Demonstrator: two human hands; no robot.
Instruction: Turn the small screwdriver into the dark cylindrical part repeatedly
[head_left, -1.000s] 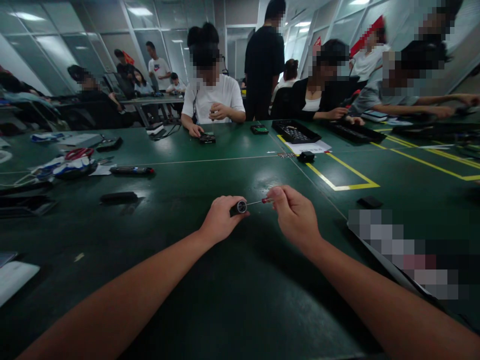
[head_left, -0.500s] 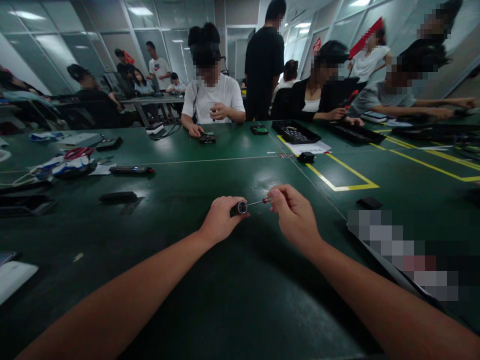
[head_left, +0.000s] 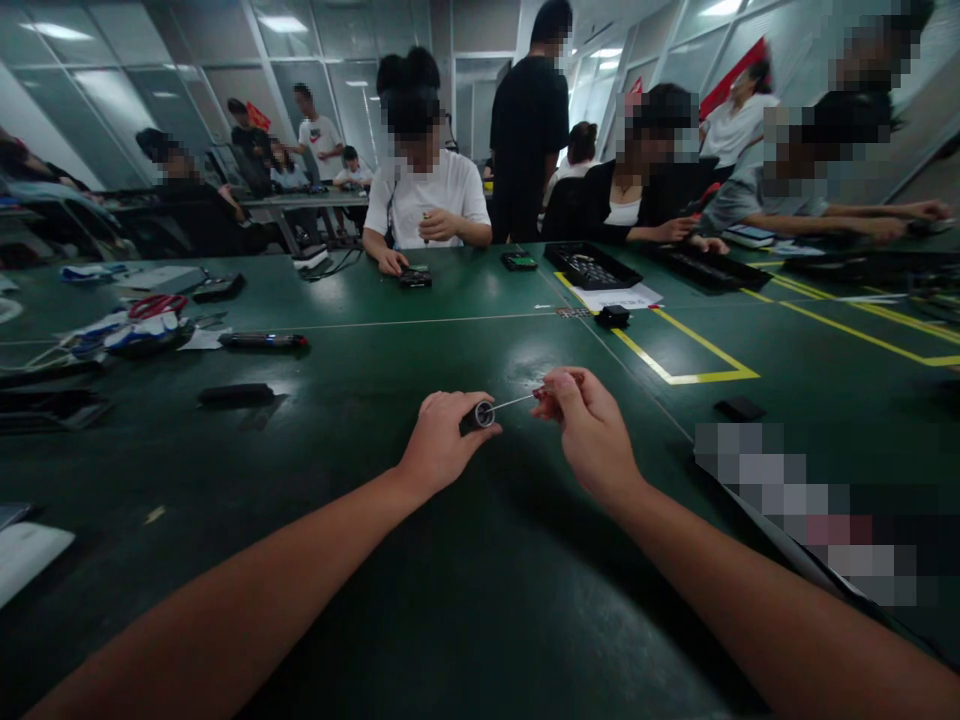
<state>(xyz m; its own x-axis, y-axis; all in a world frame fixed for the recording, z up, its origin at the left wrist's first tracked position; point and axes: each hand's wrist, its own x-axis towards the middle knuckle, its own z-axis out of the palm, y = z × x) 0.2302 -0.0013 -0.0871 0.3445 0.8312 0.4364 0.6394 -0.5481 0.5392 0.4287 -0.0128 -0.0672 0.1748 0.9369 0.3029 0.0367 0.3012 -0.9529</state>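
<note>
In the middle of the head view, my left hand [head_left: 442, 440] is closed around a short black cylinder [head_left: 484, 414]. Its round end, with a silvery rim, faces right and toward me. My right hand [head_left: 592, 425] pinches the red handle of a thin screwdriver [head_left: 514, 402]. The metal shaft runs left from my fingers, and its tip meets the open end of the cylinder. How deep the tip sits I cannot tell. Both hands are held above the green table [head_left: 390, 620].
At left lie a black pen-like tool [head_left: 262, 341], a black block [head_left: 236, 396] and gloves with a red cable [head_left: 157, 305]. A small black box [head_left: 613, 316] and a parts tray [head_left: 592, 264] are farther ahead. Co-workers sit across the table; a blurred-out sheet [head_left: 802, 510] lies at right.
My right fingers have shifted slightly on the screwdriver handle, and the hand is a little farther right. More of the shaft shows now. My left hand stays almost still with the cylinder.
</note>
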